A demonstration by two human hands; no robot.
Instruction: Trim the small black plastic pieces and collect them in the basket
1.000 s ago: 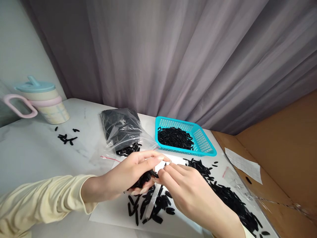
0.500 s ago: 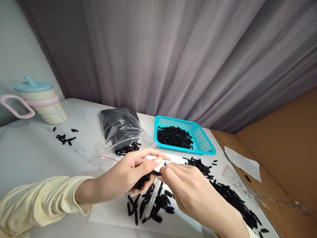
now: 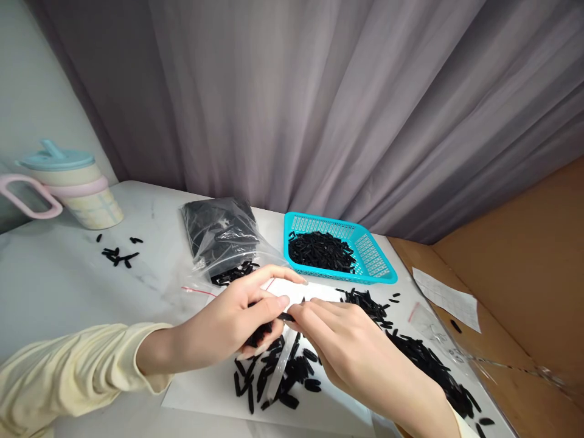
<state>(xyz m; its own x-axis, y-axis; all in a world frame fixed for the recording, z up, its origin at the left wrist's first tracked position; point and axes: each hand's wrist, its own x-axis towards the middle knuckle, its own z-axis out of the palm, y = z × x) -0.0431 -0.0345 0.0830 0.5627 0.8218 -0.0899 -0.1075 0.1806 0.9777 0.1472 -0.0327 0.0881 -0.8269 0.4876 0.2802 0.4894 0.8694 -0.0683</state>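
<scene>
The bare left hand cups a clump of elongated black pieces, while the bare right hand, fingers curled, meets a slender black piece between them. Below, scattered black pieces litter a white paper sheet; a turquoise perforated plastic basket stands on the pale marbled worktop.

Single head-worn view, looking forward and steeply down across a pale tabletop.

The camera is above the tabletop's near side, close enough that the wearer's left hand and right hand look large in the lower middle. It faces the far edge, with a grey curtain filling the upper half. The far left corner and the slanting right edge are in frame; the picture's bottom cuts across the tabletop.
</scene>
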